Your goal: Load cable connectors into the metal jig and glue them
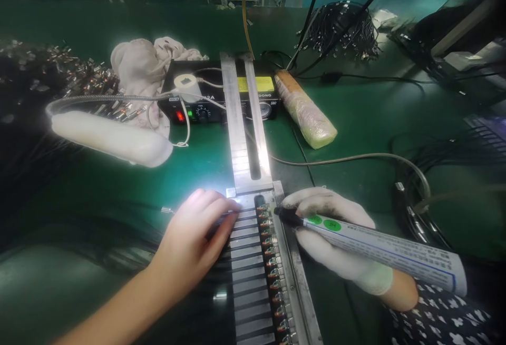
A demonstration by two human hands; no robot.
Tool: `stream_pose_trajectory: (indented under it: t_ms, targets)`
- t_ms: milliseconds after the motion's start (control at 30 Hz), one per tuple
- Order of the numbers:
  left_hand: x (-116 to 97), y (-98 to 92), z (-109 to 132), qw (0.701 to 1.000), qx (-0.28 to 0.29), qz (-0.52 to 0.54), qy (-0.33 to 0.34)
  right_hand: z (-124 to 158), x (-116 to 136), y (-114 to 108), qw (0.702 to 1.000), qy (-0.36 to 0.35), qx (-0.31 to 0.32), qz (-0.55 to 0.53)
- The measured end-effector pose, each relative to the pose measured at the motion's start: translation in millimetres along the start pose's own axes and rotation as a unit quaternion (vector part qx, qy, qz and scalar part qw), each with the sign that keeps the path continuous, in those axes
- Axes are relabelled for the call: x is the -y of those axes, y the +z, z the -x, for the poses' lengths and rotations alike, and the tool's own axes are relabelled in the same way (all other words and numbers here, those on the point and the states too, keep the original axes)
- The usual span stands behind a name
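My bare left hand is at the upper left edge of a slotted metal fixture, thumb and finger pinched on a thin black cable. Several such cables lie side by side across the fixture, their small metal connectors with copper-coloured ends lined up along its right side. My right hand, in a white glove, grips a thick white labelled tube with green round stickers. The tube's black tip points left, close to the topmost connectors. Whether it touches them I cannot tell.
Behind the fixture stands a black control box with lit switches, partly hidden by a slotted metal bar. A white padded lamp-like piece is at left. A wrapped block, cable bundles and a curved hose lie around.
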State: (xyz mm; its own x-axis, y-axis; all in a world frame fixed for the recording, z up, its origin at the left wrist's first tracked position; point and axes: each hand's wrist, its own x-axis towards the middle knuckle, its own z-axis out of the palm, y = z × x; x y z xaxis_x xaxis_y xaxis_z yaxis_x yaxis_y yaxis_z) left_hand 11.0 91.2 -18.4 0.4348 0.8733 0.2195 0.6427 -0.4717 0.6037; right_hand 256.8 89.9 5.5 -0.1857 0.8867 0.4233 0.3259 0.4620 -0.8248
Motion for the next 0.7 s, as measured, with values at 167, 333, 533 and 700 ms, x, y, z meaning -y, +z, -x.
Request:
stream_pose_trajectory:
  t_ms: [167,333,533,700]
  targets:
    - [-0.4,0.0,0.2,1.0,-0.001,0.002,0.002,-0.5,0.5,-0.9,1.0,0.007,-0.006,0.011]
    - [-0.4,-0.3,-0.1,1.0,0.0,0.001,0.0,0.6,-1.5,-1.6,1.0,-0.01,-0.003,-0.011]
    - [-0.9,-0.6,-0.5,1.0,0.002,0.002,-0.002,0.3,0.7,-2.6,1.0,0.003,0.013,-0.004]
    - [0.2,-0.7,-0.1,1.0,0.002,-0.002,0.002,-0.4,1.0,-3.7,1.0,-0.016,0.014,-0.001]
